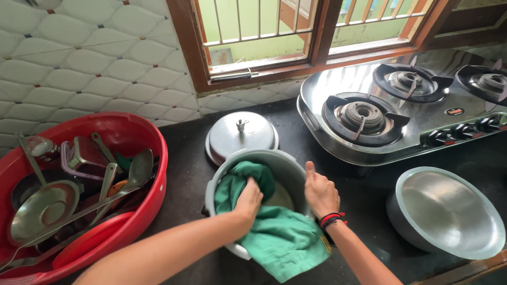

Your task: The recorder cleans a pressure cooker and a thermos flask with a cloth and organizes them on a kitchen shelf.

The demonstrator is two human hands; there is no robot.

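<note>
At the centre of the frame, on the dark table [185,179], a steel pot [288,168] stands upright with its mouth facing up and tipped slightly toward the viewer; being round, it has no long axis across the table — its axis runs up through the open mouth. A green cloth [274,232] fills the near side of it and spills over the rim toward the lower edge of the frame, so the cloth's length runs from inside the pot down and out to the lower right.

The left hand [248,200] is inside the pot, fingers curled and bunched into the cloth, pressing it against the inner wall. The right hand [320,192] is closed around the right rim, thumb up, steadying the pot.

To wipe well, I judge the rim grip should stay firm so the pot does not spin or slide, while the cloth hand sweeps round the wall and down to the base; the hanging tail of cloth is best gathered in.

A flat steel lid [241,134] lies just behind the pot, a red tub [153,158] of utensils sits at left, a gas stove [401,105] at upper right, and a steel bowl [449,211] at lower right.
</note>
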